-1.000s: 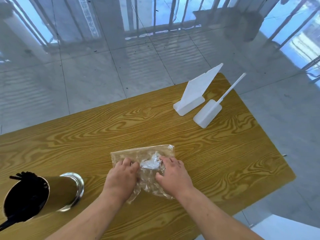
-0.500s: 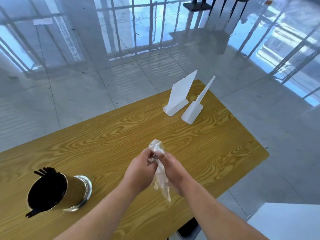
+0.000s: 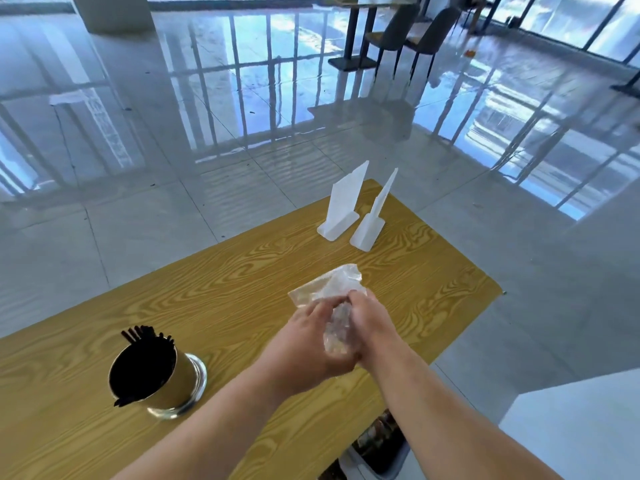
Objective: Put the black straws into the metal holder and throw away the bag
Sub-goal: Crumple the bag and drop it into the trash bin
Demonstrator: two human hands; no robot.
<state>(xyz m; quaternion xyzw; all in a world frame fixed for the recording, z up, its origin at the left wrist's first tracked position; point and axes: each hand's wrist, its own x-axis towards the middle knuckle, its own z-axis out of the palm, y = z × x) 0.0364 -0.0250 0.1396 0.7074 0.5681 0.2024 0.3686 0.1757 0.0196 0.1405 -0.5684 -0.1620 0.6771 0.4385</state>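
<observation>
The clear plastic bag (image 3: 330,284) is crumpled between both hands above the wooden table (image 3: 225,289), its loose end sticking up past my fingers. My left hand (image 3: 308,344) and my right hand (image 3: 372,327) press together around its lower part. The metal holder (image 3: 169,386) stands at the table's left, full of black straws (image 3: 142,336) whose tips poke over the far rim.
Two white plastic sign stands (image 3: 341,206) (image 3: 372,220) sit at the table's far right corner. A bin with rubbish (image 3: 377,445) shows under the table's near edge. A white surface (image 3: 571,431) lies at the lower right. Chairs stand far across the glossy floor.
The bag was flat on the table under both hands a second ago; it has been lifted and scrunched between them. The view has tilted up and shows more floor.
</observation>
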